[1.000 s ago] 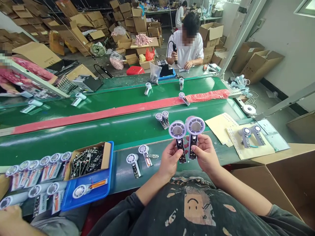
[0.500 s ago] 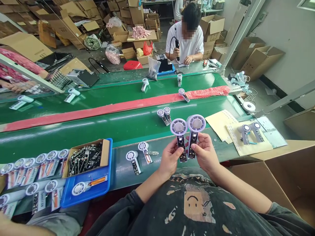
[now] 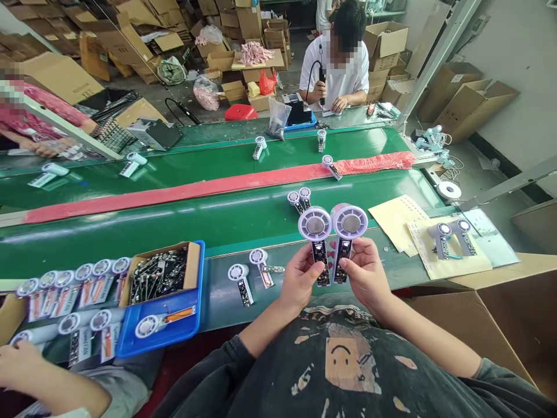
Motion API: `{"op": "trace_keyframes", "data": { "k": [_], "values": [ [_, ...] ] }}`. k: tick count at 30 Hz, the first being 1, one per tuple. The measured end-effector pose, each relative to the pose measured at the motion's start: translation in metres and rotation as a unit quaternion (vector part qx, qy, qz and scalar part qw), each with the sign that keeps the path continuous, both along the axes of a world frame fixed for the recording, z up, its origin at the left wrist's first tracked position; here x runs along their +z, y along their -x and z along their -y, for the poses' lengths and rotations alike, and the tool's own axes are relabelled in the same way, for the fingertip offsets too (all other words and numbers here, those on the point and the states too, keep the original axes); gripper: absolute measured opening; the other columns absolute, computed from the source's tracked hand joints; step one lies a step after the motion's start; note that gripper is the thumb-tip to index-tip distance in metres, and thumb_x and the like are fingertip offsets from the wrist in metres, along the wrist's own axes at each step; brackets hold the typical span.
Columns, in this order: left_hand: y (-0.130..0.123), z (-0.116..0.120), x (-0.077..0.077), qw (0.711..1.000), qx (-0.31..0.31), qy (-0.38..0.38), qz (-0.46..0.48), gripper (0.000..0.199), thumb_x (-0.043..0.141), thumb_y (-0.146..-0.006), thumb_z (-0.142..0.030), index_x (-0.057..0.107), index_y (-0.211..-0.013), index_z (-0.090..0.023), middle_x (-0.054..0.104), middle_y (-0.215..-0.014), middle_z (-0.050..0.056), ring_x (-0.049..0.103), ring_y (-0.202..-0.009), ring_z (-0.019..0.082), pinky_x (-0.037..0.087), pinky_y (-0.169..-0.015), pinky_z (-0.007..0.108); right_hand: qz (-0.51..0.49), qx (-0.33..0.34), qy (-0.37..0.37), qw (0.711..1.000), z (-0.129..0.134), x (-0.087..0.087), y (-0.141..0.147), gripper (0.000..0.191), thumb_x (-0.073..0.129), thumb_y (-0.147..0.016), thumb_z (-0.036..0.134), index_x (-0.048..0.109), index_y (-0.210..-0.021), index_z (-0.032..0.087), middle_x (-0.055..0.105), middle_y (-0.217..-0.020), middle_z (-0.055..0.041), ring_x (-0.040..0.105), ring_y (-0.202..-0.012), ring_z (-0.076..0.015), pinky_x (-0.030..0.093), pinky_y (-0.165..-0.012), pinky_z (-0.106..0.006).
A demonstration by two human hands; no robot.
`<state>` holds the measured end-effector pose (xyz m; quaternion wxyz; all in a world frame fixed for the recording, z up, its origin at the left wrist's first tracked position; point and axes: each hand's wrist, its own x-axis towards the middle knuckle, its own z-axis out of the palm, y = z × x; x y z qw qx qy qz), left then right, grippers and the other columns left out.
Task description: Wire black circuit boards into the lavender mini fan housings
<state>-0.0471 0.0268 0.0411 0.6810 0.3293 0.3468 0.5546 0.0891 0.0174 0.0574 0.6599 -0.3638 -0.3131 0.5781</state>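
Note:
My left hand (image 3: 299, 280) is closed round the handle of a lilac handheld fan (image 3: 314, 225), thumb on its exposed black circuit board. My right hand (image 3: 366, 275) grips a second lilac handheld fan (image 3: 350, 223) in the same way. Both fans are upright, side by side, heads almost touching, with round metal discs facing me. Behind them a pair of fans (image 3: 294, 198) lies on the green belt. Left of my hands, on the bench, lie one fan with a circuit board (image 3: 240, 278) and another with an orange-and-white handle (image 3: 262, 264).
A blue tray (image 3: 198, 316) holds a cardboard box of circuit boards (image 3: 163, 276) and a fan. Rows of fans (image 3: 85, 271) stand left, near a co-worker's arm (image 3: 47, 377). Two fans rest on yellow sheets (image 3: 467, 264) at right, above an open carton (image 3: 456, 313). Another person (image 3: 337, 69) sits opposite.
The view has shifted slightly, moving the scene rightward. The right-hand fan has tilted a little and its head has moved right. At lower left, the co-worker's hand has come into view by the fans.

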Motion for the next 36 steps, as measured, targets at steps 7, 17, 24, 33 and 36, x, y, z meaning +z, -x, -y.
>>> {"op": "trace_keyframes", "data": {
  "k": [7,17,24,33,36],
  "values": [
    [0.004,-0.005,-0.007,0.998,0.005,-0.032,-0.047,0.043,0.08,-0.075,-0.04,0.071,-0.111,-0.021,0.074,-0.108,0.007,0.067,-0.1,0.022,0.051,-0.091,0.034,0.005,0.0,-0.015,1.0,-0.007,-0.004,0.005,0.043,0.086,-0.069,0.024,0.056,-0.098,0.031,0.071,-0.101,0.0036,0.072,-0.091,-0.0171,0.057,-0.081,-0.032],
    [0.004,-0.014,-0.003,0.999,-0.041,-0.011,-0.003,0.054,0.083,-0.071,-0.043,0.069,-0.118,-0.021,0.071,-0.121,0.01,0.065,-0.112,0.027,0.047,-0.101,0.039,-0.001,0.018,0.006,1.0,-0.012,-0.002,0.002,0.047,0.086,-0.07,0.027,0.052,-0.101,0.031,0.072,-0.104,0.0014,0.071,-0.099,-0.0206,0.056,-0.09,-0.041],
    [0.002,-0.016,-0.004,1.0,-0.026,0.0,-0.004,0.051,0.083,-0.07,-0.043,0.071,-0.114,-0.02,0.073,-0.116,0.01,0.067,-0.108,0.026,0.049,-0.098,0.038,0.003,0.013,0.024,1.0,-0.013,-0.003,0.002,0.049,0.088,-0.067,0.029,0.052,-0.1,0.03,0.072,-0.104,0.001,0.071,-0.097,-0.0208,0.058,-0.086,-0.04],
    [0.007,-0.017,-0.004,0.999,-0.023,-0.01,-0.037,0.047,0.081,-0.073,-0.043,0.071,-0.112,-0.02,0.074,-0.109,0.008,0.068,-0.1,0.024,0.051,-0.091,0.035,0.011,0.002,0.011,1.0,-0.016,-0.002,0.004,0.045,0.087,-0.069,0.027,0.055,-0.1,0.031,0.072,-0.102,0.0027,0.071,-0.091,-0.0168,0.059,-0.078,-0.032],
    [0.007,-0.018,-0.004,0.998,-0.02,-0.025,-0.061,0.043,0.08,-0.074,-0.041,0.072,-0.11,-0.019,0.074,-0.108,0.009,0.067,-0.1,0.023,0.051,-0.091,0.035,0.013,0.001,0.012,1.0,-0.018,0.0,0.005,0.045,0.087,-0.068,0.028,0.054,-0.098,0.031,0.071,-0.103,0.0031,0.072,-0.087,-0.0168,0.059,-0.075,-0.032]
  ]
}}
